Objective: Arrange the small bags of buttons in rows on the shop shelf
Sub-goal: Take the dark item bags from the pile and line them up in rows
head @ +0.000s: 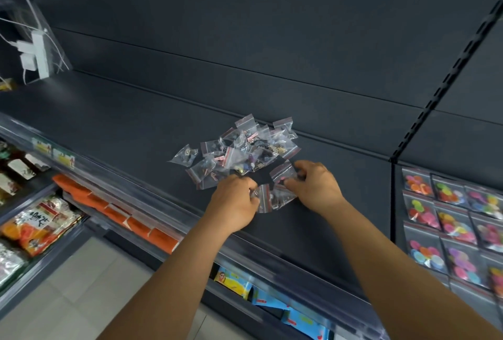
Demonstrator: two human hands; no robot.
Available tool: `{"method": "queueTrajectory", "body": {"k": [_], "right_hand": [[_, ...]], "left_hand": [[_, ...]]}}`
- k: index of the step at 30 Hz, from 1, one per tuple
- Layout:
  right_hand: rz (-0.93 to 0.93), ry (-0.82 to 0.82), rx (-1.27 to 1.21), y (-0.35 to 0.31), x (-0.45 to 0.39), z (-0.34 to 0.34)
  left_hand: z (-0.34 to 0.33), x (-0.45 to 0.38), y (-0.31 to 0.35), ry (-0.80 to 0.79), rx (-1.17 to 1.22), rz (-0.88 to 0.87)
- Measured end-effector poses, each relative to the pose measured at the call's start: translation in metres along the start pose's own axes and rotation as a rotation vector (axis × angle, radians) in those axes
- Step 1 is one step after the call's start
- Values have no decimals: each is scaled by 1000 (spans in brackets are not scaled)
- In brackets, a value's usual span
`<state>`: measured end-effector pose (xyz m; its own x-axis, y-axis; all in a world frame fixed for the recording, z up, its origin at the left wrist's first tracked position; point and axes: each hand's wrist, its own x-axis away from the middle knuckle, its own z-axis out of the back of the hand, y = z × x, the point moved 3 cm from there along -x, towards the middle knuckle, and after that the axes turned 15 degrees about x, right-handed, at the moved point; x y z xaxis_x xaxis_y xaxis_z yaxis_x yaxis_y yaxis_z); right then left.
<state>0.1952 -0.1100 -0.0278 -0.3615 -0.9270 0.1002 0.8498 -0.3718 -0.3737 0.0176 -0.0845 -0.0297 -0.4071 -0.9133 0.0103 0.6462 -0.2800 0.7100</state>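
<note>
A loose heap of small clear plastic zip bags with red seal strips [239, 149], each holding buttons of dark and metallic tones, lies unsorted near the middle of the dark grey metal shop shelf [114, 111], toward its front half. A few more bags of the same kind [275, 194] sit apart from the heap at its near edge, between both hands. The left hand [234, 203] has its fingers curled onto the left side of these bags, pinching one; the right hand [315, 184] pinches a bag at the right side (contents blurred). On the adjoining shelf to the right, larger clear packets of brightly coloured round buttons [449, 220] lie in rows. A white power strip with plugs [38, 51] stands at the far left. Orange packets [114, 212] fill the shelf below.
</note>
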Motion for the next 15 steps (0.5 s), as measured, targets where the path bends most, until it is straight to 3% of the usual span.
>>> {"method": "queueTrajectory", "body": {"k": [4, 8, 15], "right_hand": [[-5, -25, -52, -6, -1, -3], [-38, 67, -191, -5, 5, -3], [-117, 262, -561, -7, 32, 15]], "left_hand": [[3, 2, -1, 11, 83, 24], [7, 6, -6, 82, 221, 22], [20, 19, 3, 179, 723, 70]]}}
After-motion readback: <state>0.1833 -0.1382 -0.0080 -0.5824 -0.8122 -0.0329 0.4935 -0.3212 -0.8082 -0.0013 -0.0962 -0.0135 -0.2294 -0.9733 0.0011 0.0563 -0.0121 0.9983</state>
